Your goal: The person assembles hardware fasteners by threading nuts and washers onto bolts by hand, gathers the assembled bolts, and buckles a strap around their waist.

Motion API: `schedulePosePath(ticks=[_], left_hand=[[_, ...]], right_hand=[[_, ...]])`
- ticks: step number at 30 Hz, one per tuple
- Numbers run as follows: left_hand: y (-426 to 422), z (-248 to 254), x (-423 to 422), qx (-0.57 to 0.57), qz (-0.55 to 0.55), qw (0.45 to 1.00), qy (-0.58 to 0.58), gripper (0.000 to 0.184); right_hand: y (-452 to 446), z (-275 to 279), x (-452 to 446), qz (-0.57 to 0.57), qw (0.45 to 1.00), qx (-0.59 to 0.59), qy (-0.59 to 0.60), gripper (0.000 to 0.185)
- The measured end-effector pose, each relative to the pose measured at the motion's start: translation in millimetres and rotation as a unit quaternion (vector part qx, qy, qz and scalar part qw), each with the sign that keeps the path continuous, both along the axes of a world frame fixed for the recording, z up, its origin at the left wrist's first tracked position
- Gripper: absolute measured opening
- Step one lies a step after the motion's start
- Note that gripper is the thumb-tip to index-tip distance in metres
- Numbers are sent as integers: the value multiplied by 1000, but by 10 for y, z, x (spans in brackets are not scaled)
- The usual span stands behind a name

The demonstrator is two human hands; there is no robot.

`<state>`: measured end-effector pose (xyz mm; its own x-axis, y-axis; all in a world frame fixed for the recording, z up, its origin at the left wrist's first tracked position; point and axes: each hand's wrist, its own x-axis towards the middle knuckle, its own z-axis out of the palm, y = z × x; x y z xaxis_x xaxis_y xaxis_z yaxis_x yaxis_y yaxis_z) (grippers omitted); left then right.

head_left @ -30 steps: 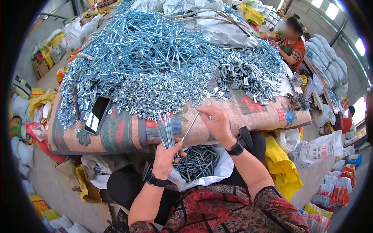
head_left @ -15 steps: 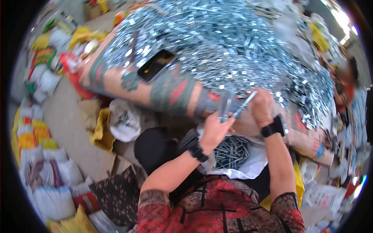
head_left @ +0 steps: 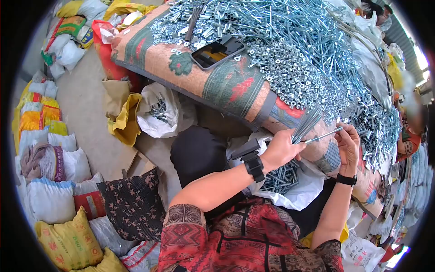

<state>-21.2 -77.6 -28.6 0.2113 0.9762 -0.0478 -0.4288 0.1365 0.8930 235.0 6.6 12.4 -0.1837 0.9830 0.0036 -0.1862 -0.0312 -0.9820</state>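
My left hand (head_left: 282, 147) is closed round a bundle of long thin metal bolts (head_left: 309, 121) that fan upward from the fist. One single bolt (head_left: 324, 135) juts out of the same hand to the right, its far end at the fingertips of my right hand (head_left: 349, 146). Those fingers are bent and pinched at that end; anything small between them is too tiny to name. Just beyond the hands lies a heap of nuts and washers (head_left: 290, 72). Below them, an open white sack (head_left: 302, 194) holds many bolts (head_left: 282, 177).
A patterned cloth-covered platform (head_left: 181, 61) bears a large pile of long bolts (head_left: 312, 27) and a phone (head_left: 218, 51). On the floor at left stand a white bag (head_left: 158, 129) with metal pieces, a yellow sack (head_left: 124, 124) and several filled sacks (head_left: 50, 199). Another person (head_left: 410, 143) sits at right.
The view has swung and sharpened, with the scene shifting right. My right hand has lowered and come to the end of the single bolt. The left hand keeps its bundle.
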Motion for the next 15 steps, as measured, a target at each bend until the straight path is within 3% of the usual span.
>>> schedulePosePath(ticks=[7, 10, 12, 15], left_hand=[[-21, 30, -37, -55, -48, 997, -32, 17], [-29, 24, -29, -62, -54, 996, -21, 18], [-40, 17, -24, -61, -53, 997, -9, 18], [-63, 58, -9, -37, -52, 997, 32, 17]], right_hand=[[-128, 164, 18, 21, 999, 4, 29, 11], [-169, 214, 24, 28, 1000, 14, 1, 13], [-194, 223, 61, 18, 985, 81, -153, 19], [-274, 312, 9, -4, 992, 37, -119, 25]])
